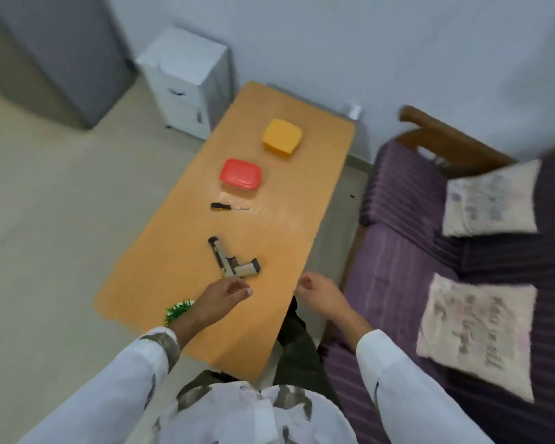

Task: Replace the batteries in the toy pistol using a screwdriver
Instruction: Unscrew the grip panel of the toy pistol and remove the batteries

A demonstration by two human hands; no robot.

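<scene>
Head view: angular toy pistol (pixel 233 261), smooth tan table (pixel 161 270).

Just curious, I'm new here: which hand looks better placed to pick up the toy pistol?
Probably the left hand: it is empty and just beside the toy pistol, while the right hand is farther off, at the table edge.

Orange table (pixel 180 251), red box (pixel 240 174), yellow box (pixel 282 136), purple striped sofa (pixel 398 251)
</scene>
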